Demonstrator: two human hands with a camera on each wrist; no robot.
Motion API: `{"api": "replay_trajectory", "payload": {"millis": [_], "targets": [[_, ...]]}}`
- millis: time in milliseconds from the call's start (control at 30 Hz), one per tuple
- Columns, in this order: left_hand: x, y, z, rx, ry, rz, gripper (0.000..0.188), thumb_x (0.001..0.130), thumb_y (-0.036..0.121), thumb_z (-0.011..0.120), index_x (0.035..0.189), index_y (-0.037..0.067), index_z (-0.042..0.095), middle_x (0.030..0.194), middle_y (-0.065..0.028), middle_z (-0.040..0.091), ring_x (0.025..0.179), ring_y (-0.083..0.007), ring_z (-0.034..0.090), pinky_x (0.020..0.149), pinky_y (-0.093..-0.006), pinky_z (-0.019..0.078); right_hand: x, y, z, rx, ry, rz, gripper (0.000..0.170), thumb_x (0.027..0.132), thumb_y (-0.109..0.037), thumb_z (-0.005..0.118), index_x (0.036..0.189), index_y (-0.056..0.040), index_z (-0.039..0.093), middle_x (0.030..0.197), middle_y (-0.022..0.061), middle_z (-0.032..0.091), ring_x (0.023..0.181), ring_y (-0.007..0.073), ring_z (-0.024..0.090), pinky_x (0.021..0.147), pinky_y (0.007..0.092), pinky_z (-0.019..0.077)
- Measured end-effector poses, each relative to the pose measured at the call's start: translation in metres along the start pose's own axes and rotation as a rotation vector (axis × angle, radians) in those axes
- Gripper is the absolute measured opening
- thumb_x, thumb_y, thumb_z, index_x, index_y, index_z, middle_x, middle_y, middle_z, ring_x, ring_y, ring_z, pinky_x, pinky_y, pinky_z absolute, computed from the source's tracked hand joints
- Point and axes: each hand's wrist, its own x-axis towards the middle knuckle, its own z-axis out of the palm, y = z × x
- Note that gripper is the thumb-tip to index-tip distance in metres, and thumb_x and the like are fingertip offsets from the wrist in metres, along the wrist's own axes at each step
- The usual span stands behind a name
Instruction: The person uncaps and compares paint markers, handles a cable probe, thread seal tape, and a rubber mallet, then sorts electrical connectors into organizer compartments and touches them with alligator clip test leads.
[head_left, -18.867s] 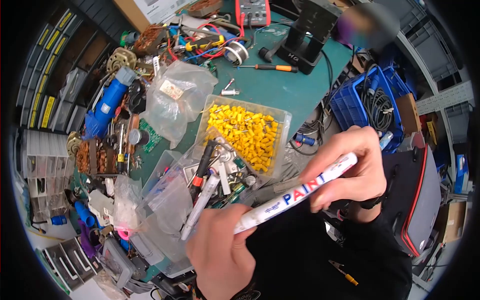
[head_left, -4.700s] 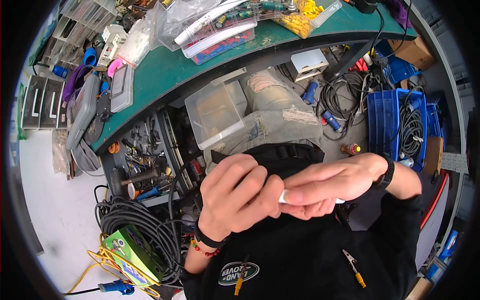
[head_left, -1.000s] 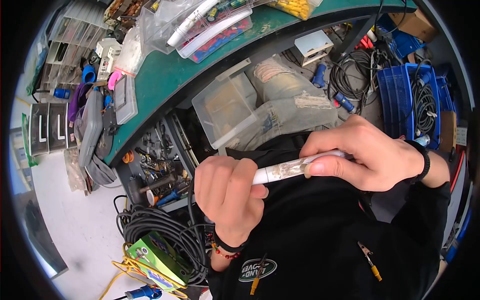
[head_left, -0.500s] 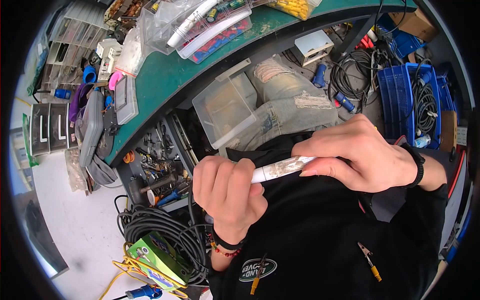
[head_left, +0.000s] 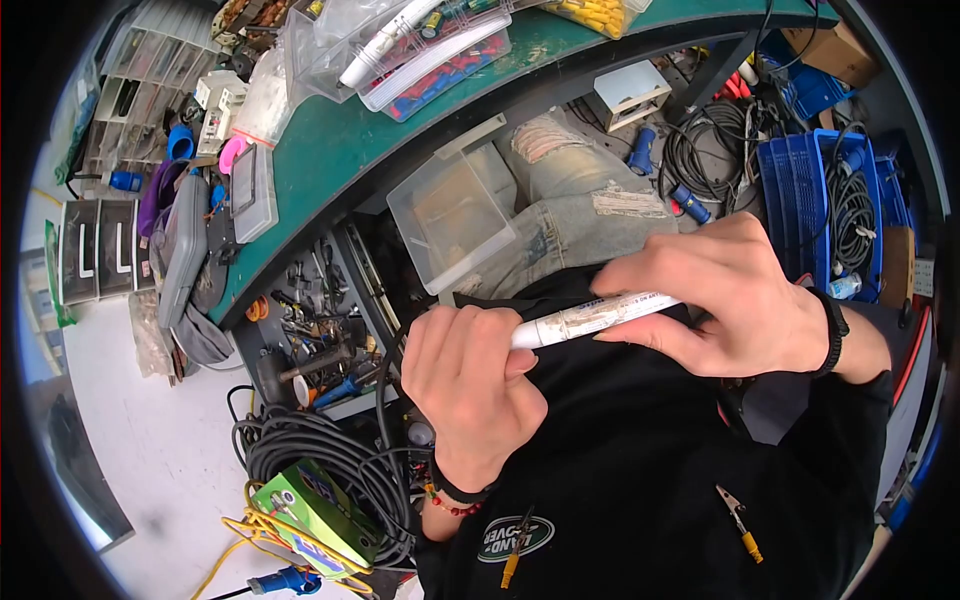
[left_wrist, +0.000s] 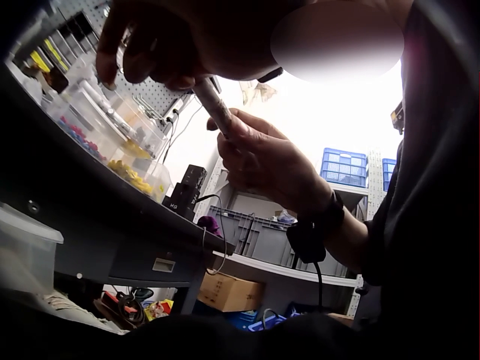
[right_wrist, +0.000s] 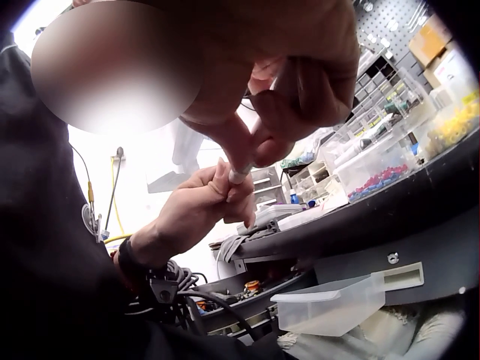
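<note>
At left, a coil of black cable (head_left: 295, 435) lies near a green table (head_left: 330, 150). The person's left hand (head_left: 470, 390) curls round one end of a white marker (head_left: 595, 320), in front of a black top (head_left: 640, 460). The right hand (head_left: 735, 300), apart from the left, pinches the marker's other end. Far right, a blue crate (head_left: 788, 195) holds cable.

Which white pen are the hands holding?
The brown-smudged pen, in the left hand and right hand. The other pen lies untouched among clear boxes on the green bench.
</note>
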Motion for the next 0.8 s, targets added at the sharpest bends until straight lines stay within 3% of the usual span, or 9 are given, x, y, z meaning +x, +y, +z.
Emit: {"api": "replay_trajectory", "payload": {"millis": [67, 300, 400, 467, 533, 567, 700, 733, 800], "targets": [[0.000, 0.000, -0.001, 0.007, -0.004, -0.006, 0.018, 0.060, 0.005, 0.058, 0.077, 0.002, 0.056, 0.064, -0.0099, 0.048, 0.059, -0.0303, 0.046, 0.057, -0.0388, 0.0358, -0.002, -0.002, 0.000, 0.018, -0.074, 0.044, 0.019, 0.087, -0.024, 0.069, 0.082, -0.0060, 0.065, 0.061, 0.0077, 0.054, 0.048, 0.0258, 0.052, 0.043, 0.0355, 0.0387], [0.001, 0.001, 0.001, 0.151, 0.090, 0.183, 0.023, 0.086, 0.028, 0.057, 0.081, 0.005, 0.060, 0.065, -0.0049, 0.046, 0.060, -0.0228, 0.048, 0.055, -0.0347, 0.0382, 0.005, 0.000, -0.006, 0.383, -0.255, 0.280, 0.026, 0.093, -0.024, 0.061, 0.081, -0.0023, 0.064, 0.057, 0.0120, 0.055, 0.051, 0.0334, 0.054, 0.046, 0.0388, 0.0396], [0.001, 0.001, 0.000, 0.207, 0.057, 0.160, 0.030, 0.091, 0.035, 0.054, 0.082, 0.007, 0.060, 0.065, -0.0033, 0.046, 0.061, -0.0215, 0.050, 0.056, -0.0334, 0.0400, 0.008, -0.007, -0.006, 0.138, -0.231, 0.082, 0.024, 0.098, -0.021, 0.054, 0.088, -0.0018, 0.064, 0.062, 0.0052, 0.062, 0.046, 0.0209, 0.058, 0.044, 0.0329, 0.0409], [0.001, 0.002, 0.002, 0.220, 0.021, 0.148, 0.032, 0.092, 0.036, 0.053, 0.082, 0.007, 0.060, 0.065, -0.0028, 0.045, 0.061, -0.0215, 0.050, 0.056, -0.0332, 0.0408, 0.012, -0.008, -0.009, 0.174, -0.321, 0.114, 0.025, 0.101, -0.023, 0.049, 0.094, -0.0024, 0.062, 0.069, 0.0050, 0.064, 0.053, 0.0201, 0.060, 0.048, 0.0318, 0.0425], [0.001, 0.001, 0.007, 0.194, 0.074, 0.261, 0.034, 0.093, 0.040, 0.052, 0.082, 0.009, 0.060, 0.065, -0.0016, 0.044, 0.061, -0.0207, 0.049, 0.057, -0.0327, 0.0426, 0.015, -0.001, -0.006, 0.664, -0.532, 0.321, 0.032, 0.101, -0.029, 0.047, 0.091, -0.0023, 0.061, 0.066, 0.0096, 0.061, 0.059, 0.0247, 0.060, 0.053, 0.0348, 0.0435], [0.001, 0.001, 0.007, 0.191, 0.073, 0.262, 0.034, 0.093, 0.040, 0.052, 0.082, 0.009, 0.060, 0.065, -0.0016, 0.044, 0.061, -0.0207, 0.049, 0.057, -0.0327, 0.0426, 0.022, 0.001, -0.012, 0.790, -0.690, 0.377, 0.037, 0.103, -0.032, 0.042, 0.093, -0.0009, 0.059, 0.068, 0.0090, 0.062, 0.064, 0.0195, 0.061, 0.057, 0.0339, 0.0442], [0.000, 0.001, 0.003, 0.142, 0.065, 0.329, 0.035, 0.095, 0.038, 0.049, 0.084, 0.006, 0.059, 0.065, -0.0050, 0.045, 0.061, -0.0246, 0.050, 0.057, -0.0357, 0.0434, 0.027, 0.016, -0.004, 1.052, -1.013, 0.500, 0.037, 0.103, -0.033, 0.042, 0.095, 0.0004, 0.054, 0.066, 0.0089, 0.057, 0.061, 0.0277, 0.055, 0.058, 0.0399, 0.0427], [0.000, 0.001, 0.001, 0.124, 0.038, 0.340, 0.037, 0.096, 0.036, 0.047, 0.086, 0.003, 0.058, 0.066, -0.0087, 0.048, 0.062, -0.0290, 0.051, 0.057, -0.0388, 0.0430, 0.023, 0.017, 0.001, 1.053, -1.013, 0.505, 0.037, 0.103, -0.033, 0.042, 0.095, 0.0004, 0.054, 0.066, 0.0089, 0.057, 0.061, 0.0277, 0.055, 0.058, 0.0399, 0.0427], [0.000, 0.000, 0.000, 0.161, 0.039, 0.351, 0.037, 0.095, 0.036, 0.047, 0.084, 0.002, 0.058, 0.066, -0.0095, 0.047, 0.061, -0.0299, 0.051, 0.057, -0.0395, 0.0436, 0.012, 0.011, 0.012, 0.794, -0.582, 0.119, 0.022, 0.102, -0.023, 0.044, 0.097, -0.0024, 0.052, 0.070, 0.0119, 0.056, 0.059, 0.0272, 0.055, 0.054, 0.0365, 0.0401]]}}
